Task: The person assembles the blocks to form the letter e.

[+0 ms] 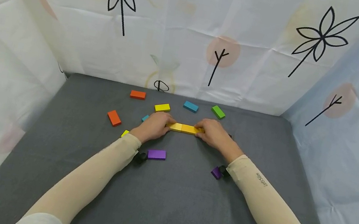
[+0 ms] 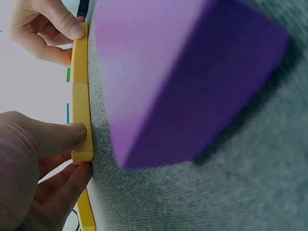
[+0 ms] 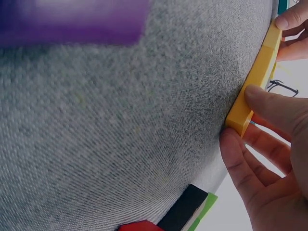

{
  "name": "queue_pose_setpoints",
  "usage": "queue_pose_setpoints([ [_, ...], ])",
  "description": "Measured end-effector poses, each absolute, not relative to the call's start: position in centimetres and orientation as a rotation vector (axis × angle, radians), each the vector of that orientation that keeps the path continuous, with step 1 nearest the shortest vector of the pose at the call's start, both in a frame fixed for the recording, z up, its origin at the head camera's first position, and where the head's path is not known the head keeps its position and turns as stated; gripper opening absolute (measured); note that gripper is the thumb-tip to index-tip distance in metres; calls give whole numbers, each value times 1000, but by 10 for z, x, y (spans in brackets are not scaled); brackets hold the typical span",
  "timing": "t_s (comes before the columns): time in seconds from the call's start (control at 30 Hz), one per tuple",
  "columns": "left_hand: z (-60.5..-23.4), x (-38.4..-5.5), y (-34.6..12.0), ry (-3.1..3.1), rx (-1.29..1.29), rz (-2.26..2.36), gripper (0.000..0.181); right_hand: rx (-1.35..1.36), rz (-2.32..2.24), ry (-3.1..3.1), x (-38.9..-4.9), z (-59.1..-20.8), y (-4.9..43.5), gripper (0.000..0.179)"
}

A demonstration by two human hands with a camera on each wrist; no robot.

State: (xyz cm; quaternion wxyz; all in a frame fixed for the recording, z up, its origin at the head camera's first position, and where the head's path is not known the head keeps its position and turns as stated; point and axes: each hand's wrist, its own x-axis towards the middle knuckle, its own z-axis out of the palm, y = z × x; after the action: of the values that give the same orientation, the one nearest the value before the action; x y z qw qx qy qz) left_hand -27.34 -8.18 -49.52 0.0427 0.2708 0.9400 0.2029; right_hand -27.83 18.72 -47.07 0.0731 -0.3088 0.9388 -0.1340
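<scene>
Two yellow blocks lie end to end on the grey table, their short ends touching: a paler yellow block [image 1: 175, 127] at left and a deeper yellow block [image 1: 188, 129] at right. My left hand [image 1: 155, 125] pinches the paler block near its outer end between thumb and fingers, seen closely in the left wrist view. At the opposite end, my right hand [image 1: 216, 135] pinches the deeper yellow block the same way, with its thumb [image 3: 262, 100] on the near side. Part of each block is hidden by the fingers.
Behind the hands lie an orange block [image 1: 137, 95], a yellow block [image 1: 162, 107], a blue block [image 1: 190, 107] and a green block [image 1: 218, 112]. Another orange block [image 1: 114, 118] is at left. Purple blocks [image 1: 156, 155] sit near both wrists. A black block [image 3: 184, 208] lies beside the right hand.
</scene>
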Motion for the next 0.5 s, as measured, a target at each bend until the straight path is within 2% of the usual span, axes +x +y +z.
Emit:
queue_pose_setpoints([
  [0.5, -495, -272, -81, 2879, 818, 625, 35, -950, -402, 2825, -277, -472, 189, 33],
])
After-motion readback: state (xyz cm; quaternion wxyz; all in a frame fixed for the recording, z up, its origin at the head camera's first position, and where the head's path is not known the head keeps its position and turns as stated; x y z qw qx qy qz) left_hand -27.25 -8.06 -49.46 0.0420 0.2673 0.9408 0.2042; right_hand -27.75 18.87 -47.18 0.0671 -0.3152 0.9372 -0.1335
